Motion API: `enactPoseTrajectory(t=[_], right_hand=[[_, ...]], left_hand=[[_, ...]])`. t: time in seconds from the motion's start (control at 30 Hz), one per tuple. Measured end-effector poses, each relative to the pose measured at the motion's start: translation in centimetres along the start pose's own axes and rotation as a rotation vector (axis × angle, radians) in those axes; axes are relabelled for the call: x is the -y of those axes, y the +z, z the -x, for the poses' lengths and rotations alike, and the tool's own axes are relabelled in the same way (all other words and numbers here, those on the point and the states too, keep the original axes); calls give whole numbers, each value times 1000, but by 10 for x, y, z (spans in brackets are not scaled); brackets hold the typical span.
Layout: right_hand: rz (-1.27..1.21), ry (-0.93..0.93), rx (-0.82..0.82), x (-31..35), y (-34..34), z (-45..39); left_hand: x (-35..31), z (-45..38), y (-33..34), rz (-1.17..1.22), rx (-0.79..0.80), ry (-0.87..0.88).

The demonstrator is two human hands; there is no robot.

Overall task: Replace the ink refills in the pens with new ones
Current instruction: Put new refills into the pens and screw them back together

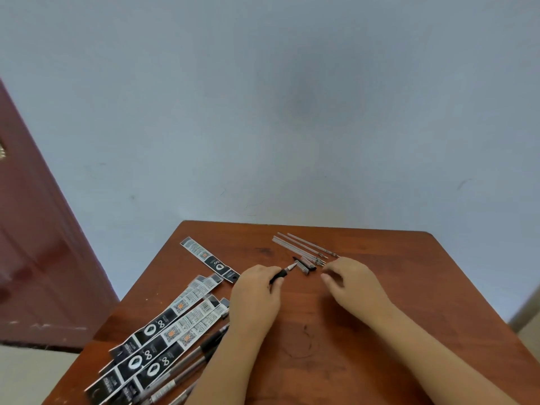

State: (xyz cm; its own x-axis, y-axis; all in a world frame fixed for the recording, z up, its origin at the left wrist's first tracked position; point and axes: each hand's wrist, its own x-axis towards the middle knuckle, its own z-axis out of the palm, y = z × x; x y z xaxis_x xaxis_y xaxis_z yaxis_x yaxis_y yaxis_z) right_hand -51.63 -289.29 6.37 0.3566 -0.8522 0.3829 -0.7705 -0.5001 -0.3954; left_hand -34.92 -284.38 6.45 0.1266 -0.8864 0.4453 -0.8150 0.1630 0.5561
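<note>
On the wooden table [380,331], the left hand [255,299] has its fingers curled around a black pen section [283,273] with a silvery tip pointing toward 1 o'clock. At 2 o'clock from that tip lies a clear pen barrel [305,263], touching a row of thin used refills [301,247]. The right hand [352,283] hovers with fingers loosely bent, holding nothing. At 8 o'clock, refill packets [166,325] overlap pens [193,363], cut off by the frame; their print is unreadable.

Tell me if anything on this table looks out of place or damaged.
Nothing looks damaged or spilled. One refill packet lies apart from the packet pile, and a thin looped strand, perhaps a hair, lies on the table.
</note>
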Motion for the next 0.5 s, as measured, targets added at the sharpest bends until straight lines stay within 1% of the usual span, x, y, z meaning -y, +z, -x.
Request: enactPoseTrajectory(t=[0.2,0.33,0.4,0.5], right_hand=[[278,63,40,22,21,-32],[362,81,98,29,35,-41],[367,93,75,29,38,-43],[396,68,-23,33,39,-39]], left_hand=[[2,-1,-1,-28,-36,-118],[6,0,-4,-12,-42,-174],[7,-1,-5,-15,-33,-178],[7,-1,-4,-12,-24,-168]])
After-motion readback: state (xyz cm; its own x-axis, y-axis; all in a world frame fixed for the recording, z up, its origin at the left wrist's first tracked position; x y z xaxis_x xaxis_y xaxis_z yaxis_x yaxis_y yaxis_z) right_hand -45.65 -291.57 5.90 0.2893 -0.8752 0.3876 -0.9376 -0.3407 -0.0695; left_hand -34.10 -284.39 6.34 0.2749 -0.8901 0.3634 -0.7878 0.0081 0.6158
